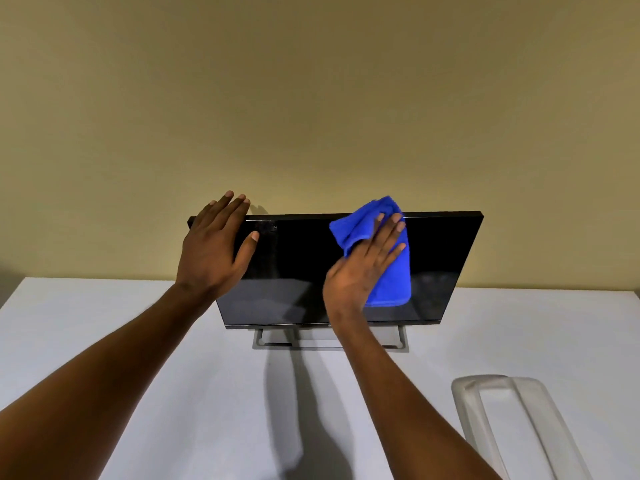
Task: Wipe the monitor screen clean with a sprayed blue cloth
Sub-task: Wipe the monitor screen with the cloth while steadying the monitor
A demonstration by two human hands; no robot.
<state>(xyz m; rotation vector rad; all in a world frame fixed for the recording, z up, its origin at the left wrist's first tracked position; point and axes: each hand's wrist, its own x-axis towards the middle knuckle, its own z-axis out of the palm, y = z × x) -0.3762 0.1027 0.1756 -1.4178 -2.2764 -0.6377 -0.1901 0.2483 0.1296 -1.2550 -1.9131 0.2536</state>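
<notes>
Head-worn wide-angle camera, one view. It looked forward and down across the white table (pixel 519 341) toward the tan wall (pixel 311 81), facing it squarely. The monitor (pixel 294 271) sat centre frame, seen from slightly above its top edge, close enough that the left hand (pixel 211 251) and right hand (pixel 360 271) reached it. Wall filled the upper frame.

**Legible markings: none**

No text, brand, number or sign can be read. The monitor (pixel 443 258) bears a small pale mark at the middle of its lower bezel, partly covered by the wrist of the right hand (pixel 360 271) and too small to make out. A second faint mark lies near the upper left of the screen, just beside the thumb of the left hand (pixel 211 247), and is equally illegible.
</notes>
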